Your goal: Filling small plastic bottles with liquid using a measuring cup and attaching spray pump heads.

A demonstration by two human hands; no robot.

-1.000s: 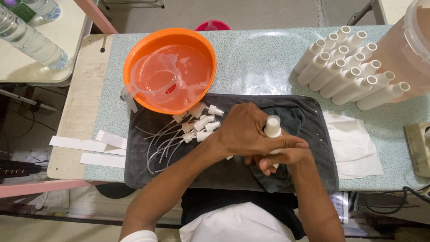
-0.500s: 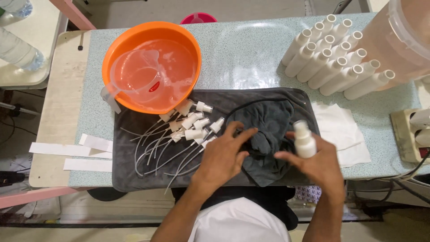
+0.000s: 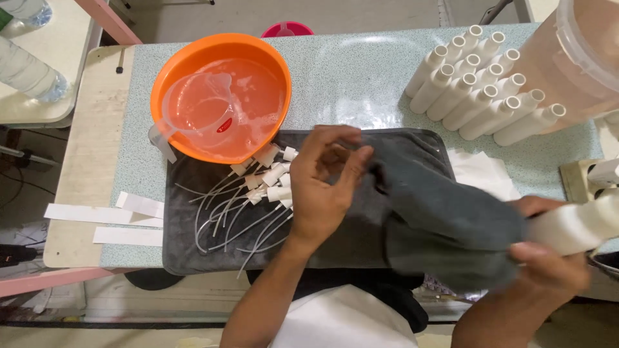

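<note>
The right hand (image 3: 548, 258) is gripping a white bottle (image 3: 580, 224) at the near right edge of the table, fingers wrapped round its body. The bottle is lying nearly level, its long axis running left to right with a slight rise toward the far right; motion blur is hiding which end carries the neck. A dark grey cloth (image 3: 445, 225) is bunched against the bottle's left end and the right hand's knuckles, and it is trailing left toward the grey mat (image 3: 193, 251) under it.

The left hand (image 3: 322, 187) is hovering over the middle of the mat, fingers curled with thumb and forefinger nearly meeting. Whether it is pinching a fold of the cloth or holding nothing I cannot tell; the cloth's left edge is just beside its fingertips.

Just left of that hand, a heap of spray pumps (image 3: 264, 187) with long thin tubes is lying on the mat, so the left hand is much the nearer to them. The bottle is lying well to the right of the pumps, across the cloth.

An orange basin (image 3: 174, 84) of water is sitting far left, a clear jug (image 3: 193, 116) inside it. Open white bottles (image 3: 477, 96) are lying in rows at far right.
</note>
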